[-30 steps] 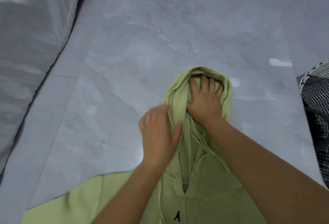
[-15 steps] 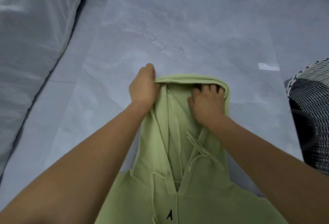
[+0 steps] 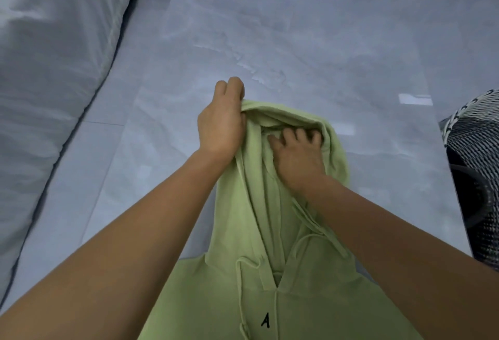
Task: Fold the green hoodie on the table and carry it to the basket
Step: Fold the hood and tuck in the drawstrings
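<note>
The green hoodie (image 3: 251, 231) lies front-up on the grey marble table (image 3: 297, 47), its hood stretched away from me and a black letter A on its chest. My left hand (image 3: 220, 126) pinches the top left edge of the hood and lifts it a little. Inside the hood opening, my right hand (image 3: 295, 154) presses down with its fingers spread, the fingertips partly covered by the hood's rim. The drawstrings trail over the chest. The woven black-and-white basket (image 3: 475, 166) stands off the table's right edge, only partly in view.
A bed with white bedding (image 3: 51, 69) runs along the left, with a strip of grey floor (image 3: 113, 112) between it and the table. The table's far edge is near the top of the view.
My left hand moved from the hood's left side up to its top edge, gripped it and raised it. The hood has been widened. My right hand stayed inside the hood.
</note>
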Demonstrator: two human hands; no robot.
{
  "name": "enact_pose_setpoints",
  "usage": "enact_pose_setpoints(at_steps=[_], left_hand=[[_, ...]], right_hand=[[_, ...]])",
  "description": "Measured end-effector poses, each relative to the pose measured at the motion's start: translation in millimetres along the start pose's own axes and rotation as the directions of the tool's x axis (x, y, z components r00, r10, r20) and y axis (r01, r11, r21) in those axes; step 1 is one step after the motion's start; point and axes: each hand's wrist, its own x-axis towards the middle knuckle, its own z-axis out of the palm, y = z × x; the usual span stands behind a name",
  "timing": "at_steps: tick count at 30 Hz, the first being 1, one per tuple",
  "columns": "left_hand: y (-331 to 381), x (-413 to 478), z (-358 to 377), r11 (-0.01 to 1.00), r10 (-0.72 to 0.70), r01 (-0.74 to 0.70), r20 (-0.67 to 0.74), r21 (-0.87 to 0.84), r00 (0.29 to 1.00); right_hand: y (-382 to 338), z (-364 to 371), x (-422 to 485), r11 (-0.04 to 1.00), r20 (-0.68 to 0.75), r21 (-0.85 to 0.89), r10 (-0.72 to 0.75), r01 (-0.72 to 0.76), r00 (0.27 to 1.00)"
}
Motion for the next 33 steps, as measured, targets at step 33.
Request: enact_pose_setpoints(at_steps=[33], left_hand=[[-67, -17, -7, 0.974, -0.097, -0.095, 0.761, 0.204, 0.641]], right_hand=[[91, -5, -37, 0.975, -0.299, 0.222, 0.076, -0.008, 0.951]])
